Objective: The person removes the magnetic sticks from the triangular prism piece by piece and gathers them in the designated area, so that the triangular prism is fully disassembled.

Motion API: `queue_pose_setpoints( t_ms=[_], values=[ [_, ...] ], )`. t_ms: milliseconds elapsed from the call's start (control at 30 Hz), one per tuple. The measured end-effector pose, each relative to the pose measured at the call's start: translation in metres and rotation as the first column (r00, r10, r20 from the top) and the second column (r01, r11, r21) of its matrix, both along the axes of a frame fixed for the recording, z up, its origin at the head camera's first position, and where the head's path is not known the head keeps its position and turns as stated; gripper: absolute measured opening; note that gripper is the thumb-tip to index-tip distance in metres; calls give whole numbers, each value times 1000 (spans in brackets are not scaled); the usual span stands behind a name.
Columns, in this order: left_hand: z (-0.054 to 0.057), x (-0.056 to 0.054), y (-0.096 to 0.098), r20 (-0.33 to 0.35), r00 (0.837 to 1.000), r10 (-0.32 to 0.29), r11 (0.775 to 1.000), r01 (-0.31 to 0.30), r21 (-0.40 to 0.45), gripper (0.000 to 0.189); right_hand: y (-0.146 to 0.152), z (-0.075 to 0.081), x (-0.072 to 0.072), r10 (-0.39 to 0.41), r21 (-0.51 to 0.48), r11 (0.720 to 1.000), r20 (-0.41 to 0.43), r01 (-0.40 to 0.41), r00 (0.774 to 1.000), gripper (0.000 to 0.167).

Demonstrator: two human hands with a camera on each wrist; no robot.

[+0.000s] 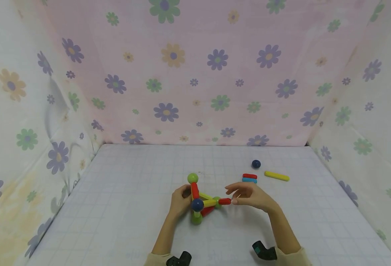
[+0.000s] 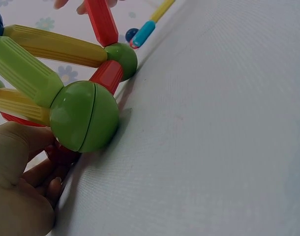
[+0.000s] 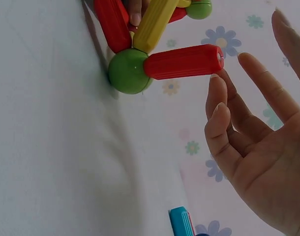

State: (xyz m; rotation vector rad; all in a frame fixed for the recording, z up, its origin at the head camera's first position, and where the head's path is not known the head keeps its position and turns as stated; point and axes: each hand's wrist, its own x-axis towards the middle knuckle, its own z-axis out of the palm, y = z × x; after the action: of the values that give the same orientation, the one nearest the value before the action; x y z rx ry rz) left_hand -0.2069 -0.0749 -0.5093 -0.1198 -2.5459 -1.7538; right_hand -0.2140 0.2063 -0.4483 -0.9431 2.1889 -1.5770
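A frame of magnetic building sticks and balls stands on the table, with a blue ball [image 1: 197, 204] on top and green balls at its lower corners. My left hand [image 2: 22, 182] grips its left side, thumb by a yellow stick [image 2: 22, 105] and fingers behind the near green ball [image 2: 84, 116]; part of the grip is hidden. From the right green ball [image 3: 129, 71] a short red stick [image 3: 184, 62] juts out. My right hand [image 1: 253, 195] is at that stick's free end, fingertips right by the tip, fingers loosely bent and spread.
Behind the right hand lie a loose red stick [image 1: 250, 176] and a blue stick [image 1: 249, 180] side by side. A yellow stick [image 1: 276, 176] and a dark blue ball [image 1: 256, 164] rest farther back. Flower-patterned cloth walls surround the white table [image 1: 115, 207].
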Motion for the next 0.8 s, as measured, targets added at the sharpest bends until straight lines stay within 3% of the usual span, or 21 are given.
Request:
queue_pose_setpoints(
  t_ms=[333,600,800],
  values=[
    [0,2,2,-14,1000,25,1000,-25,5,28,-12,-6,2,38,57,998,40,-40,998,28],
    [-2,4,3,-130,981,146,989,-145,20,25,-16,-7,3,34,61,997,54,-38,998,25],
    [-2,3,5,-115,962,249,969,-247,30,15,-19,-5,4,-16,83,997,85,9,996,25]
  ],
)
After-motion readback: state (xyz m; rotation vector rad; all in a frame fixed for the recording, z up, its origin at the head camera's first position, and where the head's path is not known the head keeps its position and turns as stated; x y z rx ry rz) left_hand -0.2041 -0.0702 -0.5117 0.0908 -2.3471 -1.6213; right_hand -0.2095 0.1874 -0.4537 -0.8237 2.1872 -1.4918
